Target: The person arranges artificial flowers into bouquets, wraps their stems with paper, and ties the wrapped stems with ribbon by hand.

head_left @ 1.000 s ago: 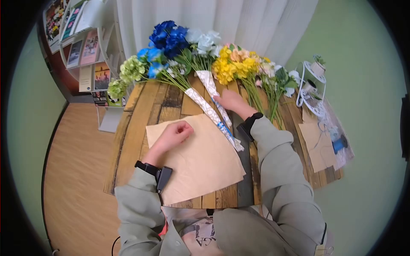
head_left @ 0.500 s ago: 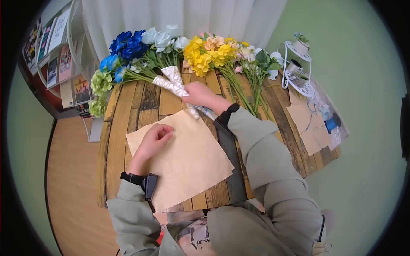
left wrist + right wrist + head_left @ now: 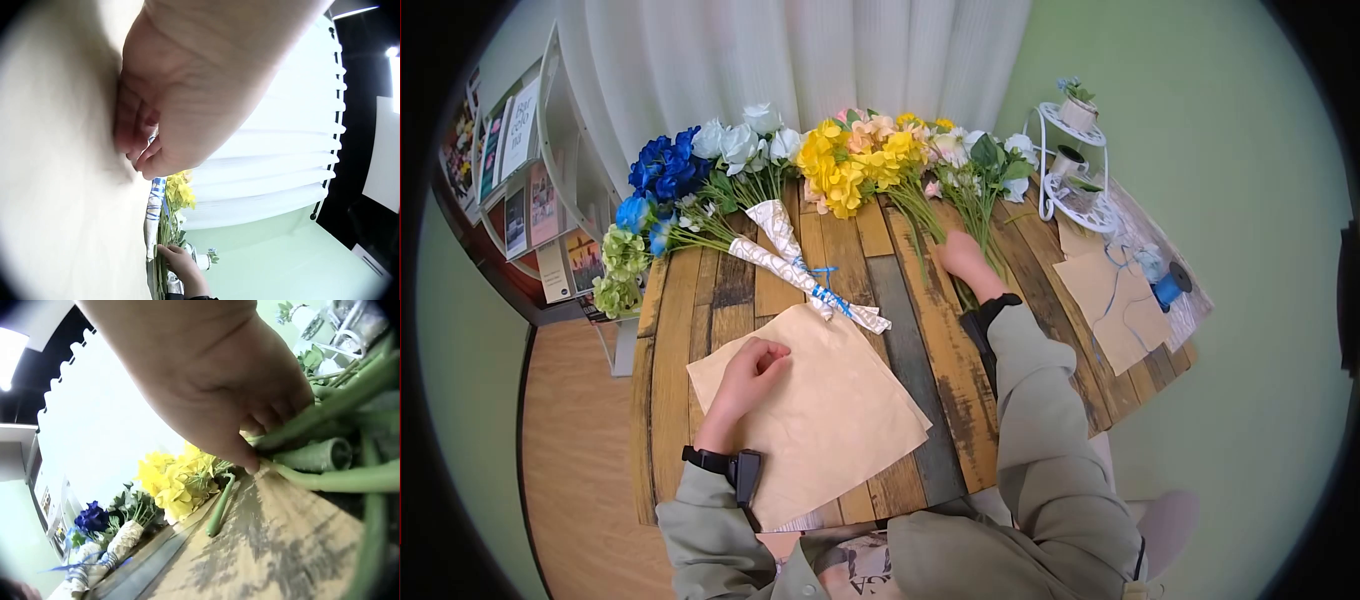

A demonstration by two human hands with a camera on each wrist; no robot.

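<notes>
My left hand (image 3: 752,376) rests on a sheet of kraft paper (image 3: 840,420), its fingers loosely curled with nothing in them. At the right, my right hand (image 3: 968,262) has its fingers and thumb around green flower stems (image 3: 312,456). Those stems lead up toward the yellow flowers (image 3: 845,170) and the white and pink flowers (image 3: 990,160). Between the hands lie two bouquets in white patterned wrap (image 3: 785,265), tied with blue ribbon (image 3: 828,295). One carries white roses (image 3: 745,145); the other spreads toward blue flowers (image 3: 662,170) and green hydrangeas (image 3: 622,250).
A white tiered stand (image 3: 1090,205) with small pots stands at the back right. Near it are a smaller paper piece (image 3: 1115,310) and a blue ribbon spool (image 3: 1172,288). A magazine rack (image 3: 540,180) stands at the left, beyond the wooden table (image 3: 662,400).
My right hand took hold of the wrapped bouquets, shifted them left and let them go. It has since moved right to the stems. The left hand stays on the paper.
</notes>
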